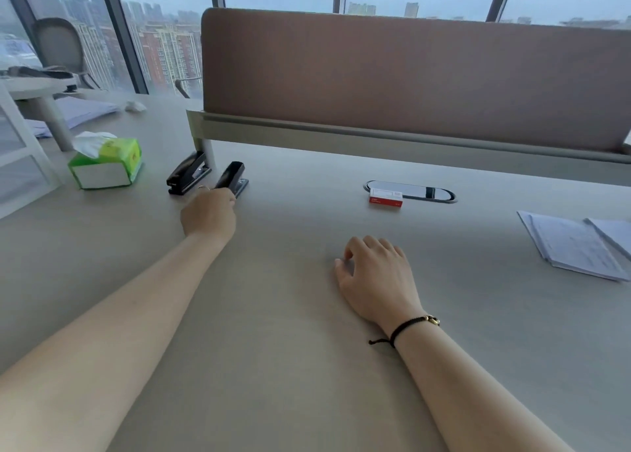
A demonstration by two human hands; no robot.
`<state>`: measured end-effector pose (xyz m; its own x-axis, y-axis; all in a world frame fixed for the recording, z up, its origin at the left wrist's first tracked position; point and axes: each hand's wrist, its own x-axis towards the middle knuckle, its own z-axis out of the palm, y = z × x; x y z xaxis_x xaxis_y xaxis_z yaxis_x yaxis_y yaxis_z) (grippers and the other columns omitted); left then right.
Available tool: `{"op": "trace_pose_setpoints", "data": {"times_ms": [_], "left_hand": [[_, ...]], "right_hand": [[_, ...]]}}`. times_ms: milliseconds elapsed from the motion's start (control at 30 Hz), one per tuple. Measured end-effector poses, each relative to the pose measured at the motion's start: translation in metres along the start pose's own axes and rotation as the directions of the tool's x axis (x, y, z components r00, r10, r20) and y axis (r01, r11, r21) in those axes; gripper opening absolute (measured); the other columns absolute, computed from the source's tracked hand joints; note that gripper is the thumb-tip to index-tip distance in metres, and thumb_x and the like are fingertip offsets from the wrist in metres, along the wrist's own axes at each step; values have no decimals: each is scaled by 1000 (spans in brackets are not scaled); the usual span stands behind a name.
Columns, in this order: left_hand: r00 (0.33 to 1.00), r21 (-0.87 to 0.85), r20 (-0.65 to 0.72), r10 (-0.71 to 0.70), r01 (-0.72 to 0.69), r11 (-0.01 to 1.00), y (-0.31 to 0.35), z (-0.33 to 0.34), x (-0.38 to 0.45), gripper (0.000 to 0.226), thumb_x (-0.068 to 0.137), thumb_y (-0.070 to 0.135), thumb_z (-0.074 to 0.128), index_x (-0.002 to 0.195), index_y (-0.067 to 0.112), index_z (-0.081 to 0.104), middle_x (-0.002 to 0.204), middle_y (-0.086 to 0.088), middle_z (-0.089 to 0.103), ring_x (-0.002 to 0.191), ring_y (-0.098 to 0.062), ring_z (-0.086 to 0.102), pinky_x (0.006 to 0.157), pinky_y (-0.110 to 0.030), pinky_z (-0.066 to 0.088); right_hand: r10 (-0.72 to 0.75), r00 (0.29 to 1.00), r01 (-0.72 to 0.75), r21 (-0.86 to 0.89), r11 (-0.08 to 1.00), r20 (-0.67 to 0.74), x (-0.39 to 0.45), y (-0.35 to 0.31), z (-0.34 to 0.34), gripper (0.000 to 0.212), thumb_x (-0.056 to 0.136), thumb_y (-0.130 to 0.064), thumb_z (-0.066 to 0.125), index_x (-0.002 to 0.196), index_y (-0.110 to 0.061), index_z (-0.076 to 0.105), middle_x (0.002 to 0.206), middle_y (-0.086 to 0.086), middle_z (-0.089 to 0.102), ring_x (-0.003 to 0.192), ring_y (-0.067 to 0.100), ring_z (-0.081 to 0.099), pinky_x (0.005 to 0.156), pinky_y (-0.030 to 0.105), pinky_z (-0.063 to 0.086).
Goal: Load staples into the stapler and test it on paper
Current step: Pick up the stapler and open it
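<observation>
Two black staplers stand at the far left of the desk. My left hand is stretched out and closed on the near end of the right stapler. The other stapler sits just left of it, untouched. A small red and white staple box lies further right, in front of an oval cable port. Sheets of paper lie at the right edge. My right hand rests palm down on the desk, fingers loosely curled, holding nothing.
A green tissue box stands left of the staplers. A brown divider panel runs across the back of the desk. The oval cable port is set into the desk. More papers and a chair are at far left.
</observation>
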<state>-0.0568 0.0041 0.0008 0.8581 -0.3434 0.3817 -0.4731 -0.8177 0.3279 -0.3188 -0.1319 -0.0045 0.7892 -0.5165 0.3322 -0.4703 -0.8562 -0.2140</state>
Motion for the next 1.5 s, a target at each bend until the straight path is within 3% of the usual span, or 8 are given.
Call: {"op": "trace_pose_setpoints", "data": {"times_ms": [333, 533, 667, 800, 900, 1133, 1333, 1500], "left_hand": [[886, -471, 36, 462, -393, 790, 50, -34, -137, 23, 76, 1, 73, 75, 24, 76, 87, 6, 72, 79, -14, 64, 70, -23, 45], [827, -618, 199, 526, -310, 722, 63, -58, -179, 42, 76, 12, 79, 77, 36, 44, 81, 8, 67, 63, -13, 55, 66, -31, 47], [745, -666, 277, 607, -307, 680, 73, -69, -202, 42, 78, 16, 77, 95, 36, 44, 93, 12, 66, 64, -17, 55, 72, -37, 51], [618, -674, 258, 742, -436, 597, 86, -72, -228, 55, 80, 30, 76, 127, 42, 51, 106, 21, 62, 93, -2, 59, 90, -16, 44], [549, -662, 192, 813, -540, 520, 97, -74, -243, 52, 84, 37, 72, 133, 30, 56, 106, 20, 61, 99, 7, 55, 88, -3, 36], [550, -699, 194, 812, -503, 508, 97, -78, -245, 28, 86, 37, 71, 112, 31, 64, 95, 15, 64, 88, -2, 59, 78, -20, 47], [528, -736, 213, 822, -467, 490, 95, -77, -246, 23, 87, 32, 70, 108, 30, 62, 95, 14, 62, 88, -6, 58, 73, -17, 44], [617, -865, 238, 751, -217, 452, 95, -86, -245, 22, 89, 33, 64, 109, 26, 58, 96, 11, 66, 87, -10, 62, 74, -31, 49]], "right_hand": [[140, 987, -151, 190, 970, 74, -29, 9, -17, 58, 90, -50, 54, 140, -23, 45, 128, -2, 58, 125, 23, 51, 105, 36, 40], [118, 985, -151, 304, 941, 124, -82, 31, -48, 39, 87, -44, 65, 120, -28, 54, 107, -11, 58, 107, 16, 55, 81, 27, 39], [92, 979, -158, 392, 906, 182, -119, 54, -72, 24, 82, -38, 76, 77, -37, 52, 80, -13, 55, 73, 7, 53, 60, 20, 36], [43, 973, -146, 462, 875, 227, -147, 70, -81, 31, 73, -40, 82, 68, -24, 56, 72, -7, 52, 62, 4, 46, 60, 24, 36], [11, 969, -143, 526, 839, 246, -155, 72, -80, 40, 65, -48, 80, 73, -13, 63, 78, 2, 55, 67, 8, 49, 64, 32, 39], [-46, 974, -93, 571, 815, 223, -153, 70, -81, 40, 61, -50, 80, 74, -14, 68, 80, 2, 59, 75, 22, 57, 67, 37, 46], [-71, 976, -63, 581, 812, 206, -152, 68, -82, 32, 62, -42, 86, 74, -18, 69, 80, -3, 63, 85, 19, 59, 81, 41, 50], [-47, 977, -85, 581, 809, 207, -150, 71, -81, 26, 59, -47, 86, 70, -35, 67, 87, -11, 66, 89, 13, 57, 83, 33, 47]]}}
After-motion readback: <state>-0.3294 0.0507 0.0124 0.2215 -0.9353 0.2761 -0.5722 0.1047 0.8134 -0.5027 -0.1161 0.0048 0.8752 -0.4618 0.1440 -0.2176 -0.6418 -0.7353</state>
